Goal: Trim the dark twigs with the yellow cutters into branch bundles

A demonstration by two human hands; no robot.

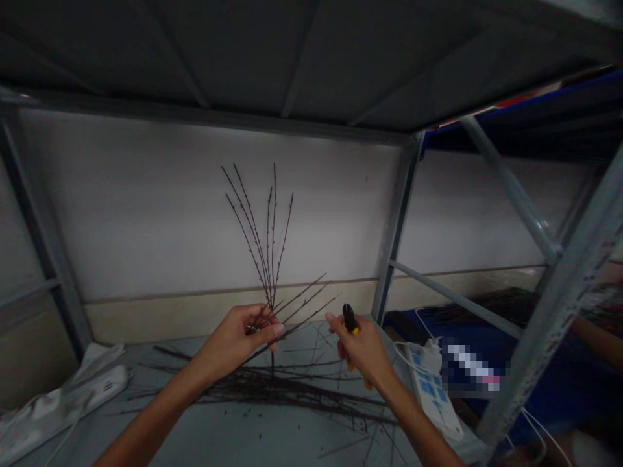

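Note:
My left hand (253, 329) is closed around several thin dark twigs (267, 259). Some of these stand upright and fan out against the wall, while others in the same hold slant off to the right. In my right hand (357, 347) are yellow-handled pliers or cutters (348, 318), with the dark jaws pointing up. The jaws are apart from the twigs, a little right of the slanted tips. Below both hands, a loose pile of branches (302, 391) lies across the grey shelf surface (233, 431), with small broken bits scattered around it.
A power strip (104, 384) lies at the left and another (435, 395) at the right, with white cables. Metal shelf posts (396, 227) stand around, and a low shelf (253, 58) hangs overhead. Beyond the right post are more twigs (477, 305) and another person's arm (596, 340).

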